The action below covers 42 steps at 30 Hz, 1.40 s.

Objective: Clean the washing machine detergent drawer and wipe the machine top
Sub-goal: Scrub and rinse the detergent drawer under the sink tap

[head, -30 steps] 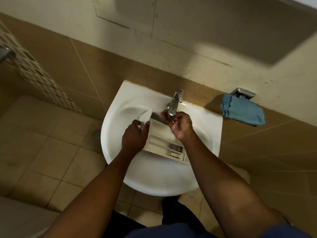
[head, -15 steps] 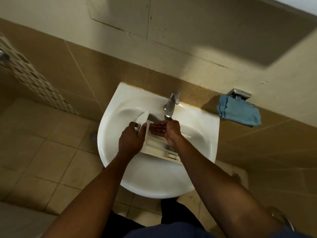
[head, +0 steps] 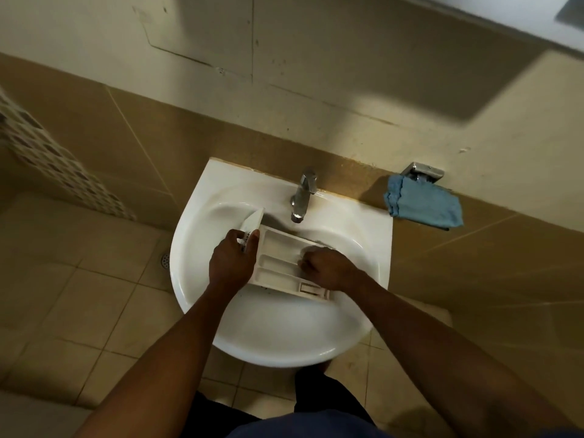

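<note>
Bathroom, wall-mounted sink [head: 281,336], tap [head: 303,194], tiled floor [head: 82,279]

Detergent drawer [head: 278,257] lies across white sink [head: 284,346], just in front of tap [head: 303,194]. Left grip [head: 232,263] holds the drawer's front-panel end. Right grip [head: 328,268], fingers curled, sits in the drawer's right-end compartment. Blue cloth [head: 423,207] hangs at metal wall holder [head: 422,171], right of sink.

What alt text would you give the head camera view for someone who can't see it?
A person's left hand grips a white detergent drawer in a white sink below the tap, while the right hand reaches into it. A blue cloth sits by the wall on the right.
</note>
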Tool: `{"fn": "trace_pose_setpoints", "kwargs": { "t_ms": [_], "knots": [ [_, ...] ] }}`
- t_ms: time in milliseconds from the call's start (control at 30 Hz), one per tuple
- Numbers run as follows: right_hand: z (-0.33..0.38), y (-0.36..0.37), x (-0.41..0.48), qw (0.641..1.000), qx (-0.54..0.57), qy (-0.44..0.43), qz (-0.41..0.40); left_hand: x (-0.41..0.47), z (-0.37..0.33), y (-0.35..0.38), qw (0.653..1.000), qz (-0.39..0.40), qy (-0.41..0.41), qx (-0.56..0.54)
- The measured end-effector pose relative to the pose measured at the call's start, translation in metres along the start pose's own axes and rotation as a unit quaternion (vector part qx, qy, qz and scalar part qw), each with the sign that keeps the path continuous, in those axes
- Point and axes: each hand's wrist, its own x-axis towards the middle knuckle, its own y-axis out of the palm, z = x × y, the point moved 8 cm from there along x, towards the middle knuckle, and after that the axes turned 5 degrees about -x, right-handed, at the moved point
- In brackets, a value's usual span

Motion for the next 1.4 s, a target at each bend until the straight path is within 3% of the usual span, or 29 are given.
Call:
{"fn": "trace_pose_setpoints", "kwargs": {
  "t_ms": [67, 133, 200, 267, 367, 467, 533, 567, 600, 667, 700, 833, 967, 1000, 1067, 1400],
  "knots": [
    [0.019, -0.016, 0.014, 0.998, 0.032, 0.021, -0.039, 0.001, 0.000, 0.000, 1.000, -0.001, 0.001, 0.003],
    [0.037, -0.031, 0.025, 0.977, 0.181, 0.078, -0.077, 0.001, 0.000, 0.000, 1.000, -0.002, 0.000, 0.008],
    [0.054, -0.018, 0.026, 0.940, 0.323, 0.110, -0.030, 0.001, 0.001, 0.000, 1.000, -0.001, 0.001, 0.012],
    [0.063, 0.001, 0.012, 0.962, 0.264, 0.071, 0.025, 0.002, 0.001, 0.001, 1.000, 0.003, 0.000, 0.011],
    [0.038, 0.006, -0.015, 0.994, 0.108, -0.011, -0.005, 0.001, 0.001, -0.001, 1.000, 0.001, -0.001, 0.007],
    [0.006, -0.003, -0.015, 0.999, 0.023, -0.035, -0.001, 0.000, 0.001, -0.001, 1.000, -0.003, -0.004, 0.006],
    [0.005, -0.015, -0.002, 0.999, 0.036, -0.010, 0.002, 0.001, 0.001, -0.001, 1.000, -0.003, -0.007, 0.003],
    [0.006, -0.025, 0.007, 0.993, 0.110, 0.029, -0.022, 0.000, 0.001, -0.001, 1.000, -0.004, -0.007, 0.004],
    [0.006, -0.036, 0.015, 0.965, 0.240, 0.098, -0.050, 0.001, 0.001, -0.001, 1.000, -0.005, -0.008, 0.006],
    [0.008, -0.042, 0.027, 0.838, 0.494, 0.212, -0.089, 0.000, 0.001, 0.000, 1.000, -0.006, -0.005, 0.008],
    [0.011, -0.042, 0.032, 0.787, 0.562, 0.238, -0.088, 0.000, 0.000, -0.001, 1.000, -0.006, -0.001, 0.010],
    [0.027, -0.021, 0.041, 0.647, 0.721, 0.248, -0.029, 0.001, 0.000, 0.000, 1.000, -0.006, 0.001, 0.014],
    [0.022, -0.023, 0.050, 0.412, 0.878, 0.230, -0.079, 0.001, 0.002, 0.001, 1.000, -0.001, -0.001, 0.014],
    [0.021, -0.027, 0.053, 0.377, 0.895, 0.223, -0.082, 0.001, 0.002, 0.001, 1.000, 0.001, 0.000, 0.015],
    [0.021, -0.036, 0.060, 0.358, 0.907, 0.212, -0.074, 0.001, 0.001, 0.001, 1.000, 0.004, 0.001, 0.013],
    [0.023, -0.043, 0.063, 0.348, 0.915, 0.198, -0.044, 0.003, 0.002, 0.002, 1.000, 0.005, 0.001, 0.016]
  ]
}}
